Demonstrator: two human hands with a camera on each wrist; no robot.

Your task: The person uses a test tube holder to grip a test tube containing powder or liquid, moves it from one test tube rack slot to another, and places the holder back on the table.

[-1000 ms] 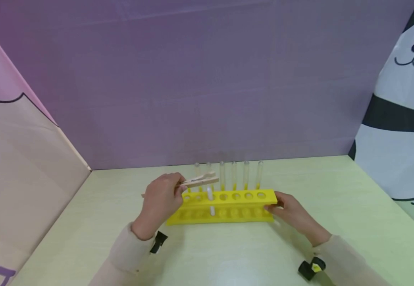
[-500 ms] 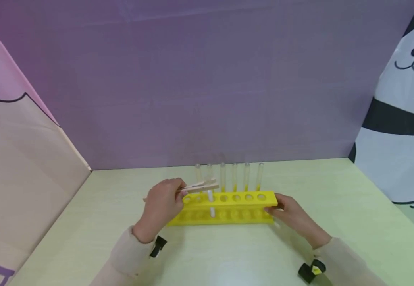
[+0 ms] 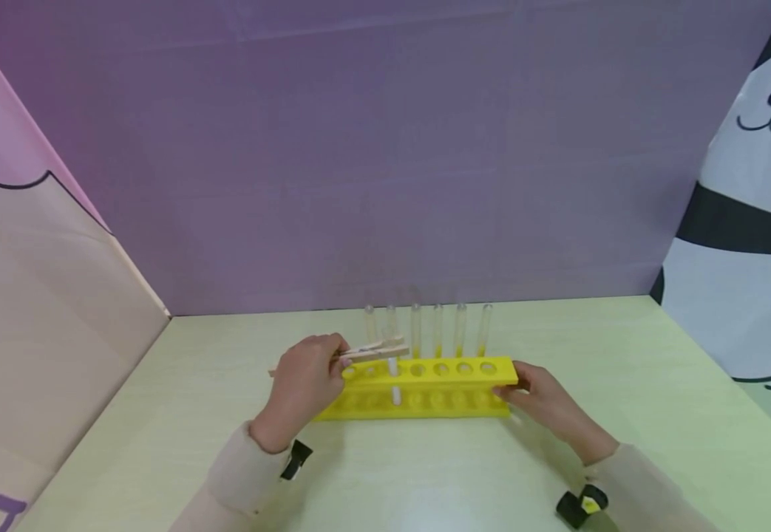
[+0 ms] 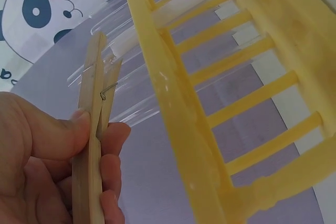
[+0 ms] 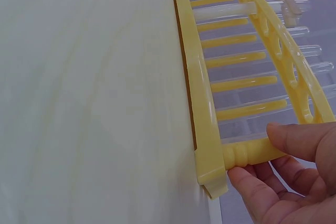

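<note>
Slightly lower than a second ago, the wooden clamp point(image 4: 92, 103) sits nearer the white tube point(image 3: 396, 395). From the left, a pink-and-cream printed panel point(image 3: 32, 295) meets a purple back wall point(image 3: 385, 162), then a panda-printed panel point(image 3: 744, 310); between them lies a pale wood-grain counter point(image 3: 425, 473). Counted left to right: one clamp, one white tube standing in a hole of one yellow rack point(image 3: 454, 383), six clear tubes point(image 3: 438, 329) along its back, rounded ends up. Above the rack, the left hand point(image 3: 307, 377) pinches the clamp between thumb and fingers; whether its tips touch the tube, I cannot tell. At the rack's right end, the right hand point(image 3: 545, 395) grips the end post between thumb and fingers.
</note>
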